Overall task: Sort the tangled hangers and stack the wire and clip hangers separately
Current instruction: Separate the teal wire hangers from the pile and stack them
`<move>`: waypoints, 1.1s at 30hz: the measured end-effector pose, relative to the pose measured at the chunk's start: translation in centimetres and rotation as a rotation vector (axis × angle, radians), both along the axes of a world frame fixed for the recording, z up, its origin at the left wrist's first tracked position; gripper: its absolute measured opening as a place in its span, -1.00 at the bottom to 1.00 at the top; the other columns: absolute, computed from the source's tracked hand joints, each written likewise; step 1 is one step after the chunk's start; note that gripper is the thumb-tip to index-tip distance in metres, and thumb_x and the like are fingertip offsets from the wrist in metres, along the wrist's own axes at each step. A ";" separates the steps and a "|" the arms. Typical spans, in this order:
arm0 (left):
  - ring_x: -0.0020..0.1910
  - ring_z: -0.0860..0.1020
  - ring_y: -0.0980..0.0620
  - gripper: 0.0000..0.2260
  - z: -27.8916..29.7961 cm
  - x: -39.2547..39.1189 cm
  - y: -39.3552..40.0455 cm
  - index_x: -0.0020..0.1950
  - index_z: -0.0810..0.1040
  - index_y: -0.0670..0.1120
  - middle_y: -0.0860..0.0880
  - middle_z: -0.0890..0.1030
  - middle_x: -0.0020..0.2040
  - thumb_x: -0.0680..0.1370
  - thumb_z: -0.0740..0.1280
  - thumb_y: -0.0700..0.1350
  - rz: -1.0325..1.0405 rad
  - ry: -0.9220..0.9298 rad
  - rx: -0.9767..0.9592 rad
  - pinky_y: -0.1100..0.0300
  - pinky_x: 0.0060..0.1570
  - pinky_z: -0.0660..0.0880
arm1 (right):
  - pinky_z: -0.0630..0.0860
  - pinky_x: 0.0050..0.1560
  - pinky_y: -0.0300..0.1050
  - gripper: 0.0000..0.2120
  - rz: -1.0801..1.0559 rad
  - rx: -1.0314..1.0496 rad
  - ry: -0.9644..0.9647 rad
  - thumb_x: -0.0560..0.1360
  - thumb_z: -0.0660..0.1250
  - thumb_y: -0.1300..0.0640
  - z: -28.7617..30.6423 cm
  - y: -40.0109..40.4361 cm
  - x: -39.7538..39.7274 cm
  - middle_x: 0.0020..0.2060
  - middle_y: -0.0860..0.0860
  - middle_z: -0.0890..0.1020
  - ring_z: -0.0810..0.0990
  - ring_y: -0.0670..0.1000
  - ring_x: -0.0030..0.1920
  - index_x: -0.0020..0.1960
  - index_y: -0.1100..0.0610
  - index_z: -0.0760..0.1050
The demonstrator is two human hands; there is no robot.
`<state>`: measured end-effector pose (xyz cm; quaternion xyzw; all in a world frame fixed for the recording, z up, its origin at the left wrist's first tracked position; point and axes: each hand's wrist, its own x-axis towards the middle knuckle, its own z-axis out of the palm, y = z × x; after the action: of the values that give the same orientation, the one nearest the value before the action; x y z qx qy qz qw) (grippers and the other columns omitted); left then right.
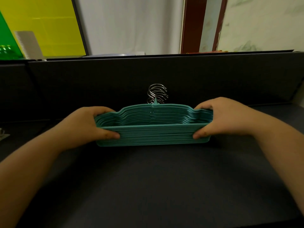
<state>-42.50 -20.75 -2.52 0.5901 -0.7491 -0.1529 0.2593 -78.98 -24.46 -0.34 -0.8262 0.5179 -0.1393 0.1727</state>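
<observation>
a stack point(153, 129) of teal hangers is sitting on the dark table point(156, 186), toward its far side, just in front of a dark upright panel point(148, 74). the hangers are lying flat on one another with their outlines lined up, so the straight bottom bars are forming a ribbed teal band facing the camera and the curved shoulders are forming a matching band behind it, with a hollow between the two. each shoulder line is dipping into a notch near either end. the coating is looking matte and even in colour. at the far middle of the stack, silver hooks point(157, 93) are rising in a cluster, their shiny loops turned at slightly different angles rather than nesting as one.

the left hand point(92, 124) is gripping the left end of the stack, thumb lying on the near bars and fingers curling over the far shoulder edge. the right hand point(225, 119) is gripping the right end in the same way, thumb on the front, fingers wrapped over the back. both forearms are reaching in from the near corners.

beyond the panel, a yellow board point(49, 22), a green sheet point(6, 40) and a white curtain point(131, 25) are showing.
</observation>
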 end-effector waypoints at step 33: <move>0.14 0.55 0.27 -0.27 -2.7 1.4 0.5 0.22 0.44 0.37 0.26 0.59 0.16 0.18 0.63 -0.10 -0.154 0.214 0.010 0.25 0.12 0.45 | 0.56 0.15 -0.14 -0.39 0.122 0.241 -0.418 0.26 0.61 0.28 -2.5 0.3 -1.7 0.10 -0.16 0.68 0.64 -0.16 0.13 0.23 -0.07 0.56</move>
<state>-41.09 -20.20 -5.20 0.5127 -0.7594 -0.2381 0.3222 -80.68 -24.17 -2.80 -0.7826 0.4328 -0.2338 0.3814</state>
